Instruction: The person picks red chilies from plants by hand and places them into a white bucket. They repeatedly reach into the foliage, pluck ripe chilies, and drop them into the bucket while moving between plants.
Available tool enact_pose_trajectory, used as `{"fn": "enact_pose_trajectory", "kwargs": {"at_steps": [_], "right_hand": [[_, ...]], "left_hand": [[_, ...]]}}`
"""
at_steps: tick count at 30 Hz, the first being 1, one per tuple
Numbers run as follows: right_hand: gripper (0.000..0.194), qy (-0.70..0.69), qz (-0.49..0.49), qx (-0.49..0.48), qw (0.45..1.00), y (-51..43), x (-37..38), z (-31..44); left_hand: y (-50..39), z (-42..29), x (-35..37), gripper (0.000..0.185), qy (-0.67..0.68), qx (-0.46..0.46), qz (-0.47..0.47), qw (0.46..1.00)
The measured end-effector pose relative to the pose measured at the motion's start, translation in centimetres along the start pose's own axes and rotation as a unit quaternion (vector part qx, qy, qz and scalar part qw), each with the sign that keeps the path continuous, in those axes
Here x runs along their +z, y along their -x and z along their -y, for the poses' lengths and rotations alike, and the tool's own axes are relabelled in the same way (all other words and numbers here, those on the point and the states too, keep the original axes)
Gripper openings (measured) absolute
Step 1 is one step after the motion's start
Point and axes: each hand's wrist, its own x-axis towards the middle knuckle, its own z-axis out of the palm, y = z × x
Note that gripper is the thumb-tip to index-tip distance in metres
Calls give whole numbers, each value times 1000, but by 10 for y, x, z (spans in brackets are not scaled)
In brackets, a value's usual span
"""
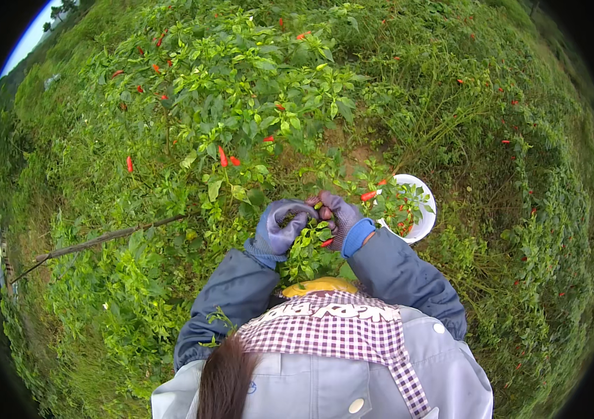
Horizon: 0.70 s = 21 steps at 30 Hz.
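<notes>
Both my hands meet in front of my waist, wearing purple coated gloves with blue cuffs. My left hand (pixel 284 226) is curled, with dark greenery showing inside the curl. Its fingertips reach towards my right hand (pixel 340 217), whose bent fingers close around a small greenish chili pepper (pixel 318 205). Just below the hands, a leafy chili pepper sprig (pixel 310 243) rises, and a red chili pepper (pixel 327 242) hangs under my right hand. What exactly lies inside each fist is partly hidden. To the right stands a white bucket (pixel 427 222) holding red chili peppers (pixel 407 229), with leaves overlapping its rim.
A bushy chili pepper plant (pixel 255 89) with red fruits grows ahead. Left of my hands, a wooden stick (pixel 114 235) slants through the foliage. Bare soil (pixel 362 157) shows beyond the hands. A checked apron (pixel 323 327) and something yellow (pixel 320 286) are at my waist.
</notes>
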Motion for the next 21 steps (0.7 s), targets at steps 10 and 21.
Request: {"fn": "enact_pose_trajectory", "kwargs": {"at_steps": [10,21], "right_hand": [[29,-282,65,-114,951,29,-22,28],[38,508,111,-468,714,81,53,-3]], "left_hand": [[15,45,-21,26,408,-54,-161,897],[34,85,-9,29,-213,-199,-175,940]]}}
